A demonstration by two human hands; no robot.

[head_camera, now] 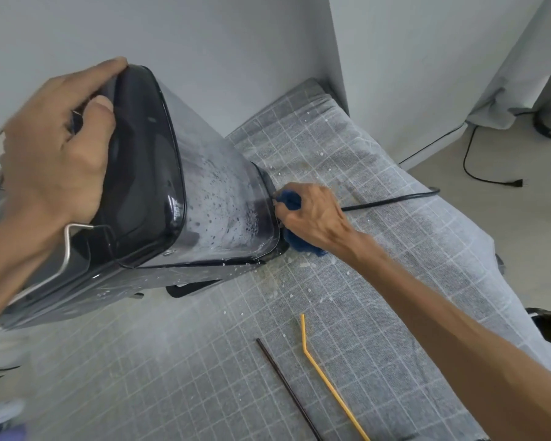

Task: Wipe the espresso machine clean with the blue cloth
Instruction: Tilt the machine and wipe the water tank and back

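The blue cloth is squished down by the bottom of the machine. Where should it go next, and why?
Probably up the side: the right hand presses the blue cloth at the base of the espresso machine, and soapy foam covers the panel above. The left hand steadies the top.

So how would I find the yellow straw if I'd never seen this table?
Start at the big dark espresso machine tilted on the grey checked tablecloth. Look nearer the camera, under the right arm, where two thin sticks lie side by side. The yellow straw is the bright one with a bend; the dark stick is straight.
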